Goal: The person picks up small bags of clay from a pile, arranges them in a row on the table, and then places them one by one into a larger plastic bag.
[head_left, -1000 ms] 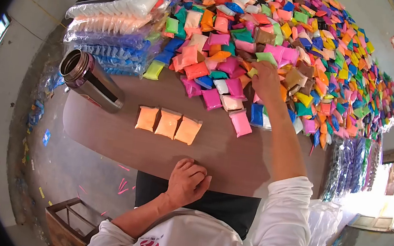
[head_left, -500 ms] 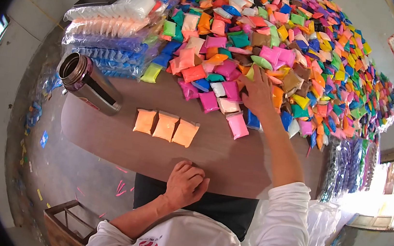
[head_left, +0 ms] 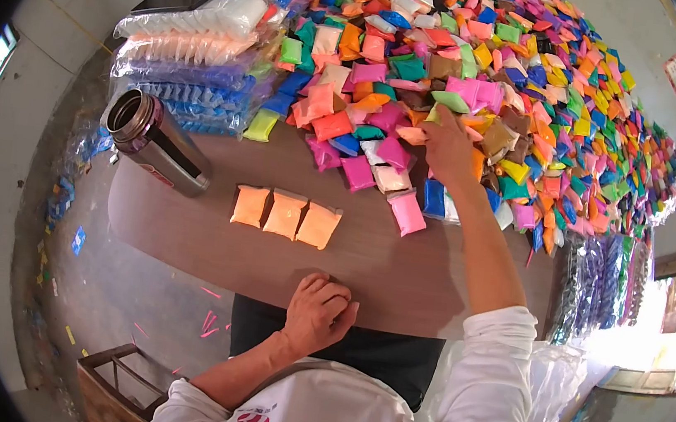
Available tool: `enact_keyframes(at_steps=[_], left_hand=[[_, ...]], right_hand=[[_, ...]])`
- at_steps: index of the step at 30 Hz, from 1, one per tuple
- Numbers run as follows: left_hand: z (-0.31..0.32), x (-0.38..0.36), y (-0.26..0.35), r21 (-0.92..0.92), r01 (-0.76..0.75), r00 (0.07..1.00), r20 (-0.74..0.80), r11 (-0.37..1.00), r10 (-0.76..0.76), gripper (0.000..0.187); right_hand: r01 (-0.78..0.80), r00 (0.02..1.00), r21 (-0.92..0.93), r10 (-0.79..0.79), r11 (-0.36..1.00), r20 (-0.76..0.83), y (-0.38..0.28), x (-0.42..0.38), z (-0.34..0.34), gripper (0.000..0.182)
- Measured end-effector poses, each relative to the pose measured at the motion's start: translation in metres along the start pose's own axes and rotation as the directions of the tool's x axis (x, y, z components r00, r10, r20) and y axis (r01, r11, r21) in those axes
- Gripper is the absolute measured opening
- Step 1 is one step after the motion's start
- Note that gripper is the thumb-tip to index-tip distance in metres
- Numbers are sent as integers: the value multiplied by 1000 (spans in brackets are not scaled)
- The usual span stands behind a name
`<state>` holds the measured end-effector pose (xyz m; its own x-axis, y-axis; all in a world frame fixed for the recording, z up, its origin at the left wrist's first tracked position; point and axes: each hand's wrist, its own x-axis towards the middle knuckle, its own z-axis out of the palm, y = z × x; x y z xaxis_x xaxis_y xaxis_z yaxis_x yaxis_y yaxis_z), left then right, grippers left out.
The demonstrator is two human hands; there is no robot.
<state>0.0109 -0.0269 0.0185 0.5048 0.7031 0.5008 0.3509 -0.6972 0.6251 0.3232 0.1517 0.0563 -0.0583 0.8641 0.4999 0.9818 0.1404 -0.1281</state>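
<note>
My right hand [head_left: 450,147] reaches into the front of a big pile of small coloured packets [head_left: 408,69]. Its fingers point down among them beside a light green packet [head_left: 450,101], and a peach-orange packet [head_left: 412,135] lies against its thumb side. The fingertips are partly hidden, so a grip does not show. My left hand [head_left: 320,313] rests at the table's near edge, fingers curled in, with no object visible in it. Three light orange packets [head_left: 286,215] lie in a row on the brown table [head_left: 210,238]. A pink packet [head_left: 407,212] sits at the pile's front edge.
An open steel flask [head_left: 164,145] stands on the left of the table. Behind it are stacked clear bags of packets [head_left: 186,48]. More bagged packets [head_left: 605,279] stand at the right end. A wooden stool [head_left: 113,390] is on the floor at lower left.
My right hand has shifted slightly right, and the peach-orange packet now shows at its left side. My left hand and the row of three packets are unmoved on the table.
</note>
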Motion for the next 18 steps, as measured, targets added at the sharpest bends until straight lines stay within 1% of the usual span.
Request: enact_keyframes(at_steps=[1, 2, 4, 5, 6, 7, 8, 9, 11, 12, 14, 17, 18], left_hand=[[0, -1, 0, -7, 6, 1000, -4, 1000, -6, 11], [0, -1, 1, -21, 20, 1000, -8, 1000, -20, 10], [-1, 2, 2, -55, 42, 999, -12, 998, -43, 9], [-2, 3, 2, -72, 53, 999, 1, 996, -53, 9], [-4, 3, 2, -90, 68, 998, 17, 994, -66, 9], [-5, 2, 2, -105, 85, 996, 36, 991, -82, 10], [-7, 2, 1, -106, 103, 993, 71, 989, -96, 17], [-8, 2, 0, -127, 111, 992, 77, 986, -101, 19], [-8, 2, -3, -165, 130, 989, 93, 978, -116, 23], [-8, 2, -3, -186, 145, 987, 99, 972, -128, 28], [-8, 3, -4, -186, 138, 988, 96, 973, -121, 29], [-12, 6, -1, -162, 156, 983, 119, 974, -138, 29], [-13, 7, 0, -151, 164, 981, 129, 975, -145, 29]], right_hand=[[-17, 1000, 73, 18, 997, -14, 2, -1, -5, 23], [-42, 998, 193, 51, 980, -38, 4, -5, -10, 22], [-86, 989, 420, 130, 903, -76, -1, -13, -32, 20], [-212, 975, 539, 210, 815, 67, -5, -21, -48, 20], [-345, 938, 628, 267, 698, 219, -20, -31, -71, 21], [-479, 878, 681, 298, 554, 374, -32, -45, -83, 22], [-488, 873, 751, 249, 445, 419, -38, -63, -85, 22], [-562, 827, 771, 225, 300, 516, -48, -81, -87, 24], [-685, 722, 729, 129, -7, 680, -73, -116, -90, 26], [-704, 701, 709, 116, -44, 703, -84, -130, -89, 27], [-742, 655, 659, 78, -124, 752, -107, -153, -83, 28], [-793, 606, 608, 76, -14, 792, -135, -178, -72, 27], [-791, 606, 609, 64, -52, 793, -139, -182, -71, 29]])
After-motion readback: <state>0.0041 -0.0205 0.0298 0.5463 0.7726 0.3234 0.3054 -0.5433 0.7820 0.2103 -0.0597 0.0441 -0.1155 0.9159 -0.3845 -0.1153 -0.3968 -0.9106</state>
